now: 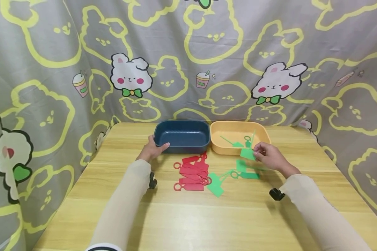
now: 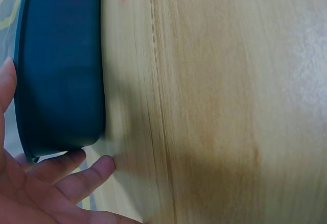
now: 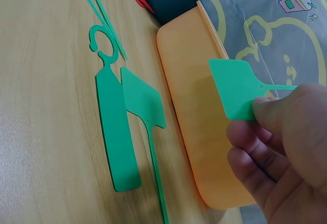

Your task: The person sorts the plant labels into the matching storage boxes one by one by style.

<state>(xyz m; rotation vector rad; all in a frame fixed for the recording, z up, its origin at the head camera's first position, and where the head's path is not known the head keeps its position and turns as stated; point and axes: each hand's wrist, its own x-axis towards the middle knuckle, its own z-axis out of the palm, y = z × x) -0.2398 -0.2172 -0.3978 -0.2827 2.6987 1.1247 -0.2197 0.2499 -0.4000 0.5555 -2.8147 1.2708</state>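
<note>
At the blue bin's (image 1: 182, 150) left front corner rests my left hand (image 1: 151, 150), fingers spread against its outside and thumb along the rim. In the left wrist view the blue bin (image 2: 61, 81) touches the fingertips. My right hand (image 1: 268, 156) pinches a green T-shaped plant label (image 1: 247, 153) between thumb and fingers, over the yellow bin's (image 1: 223, 150) front edge. The right wrist view shows the held plant label (image 3: 234, 89) by its flat head, stem pointing away. Inside the yellow bin lie a few green labels (image 1: 237, 144).
Red ring-ended tags (image 1: 191, 170) form a loose pile before the blue bin. Beside them are green T-shaped labels (image 1: 215, 184) and a green ring-ended tag (image 1: 249, 175). A patterned curtain (image 1: 176, 87) hangs behind the wooden table (image 1: 191, 219).
</note>
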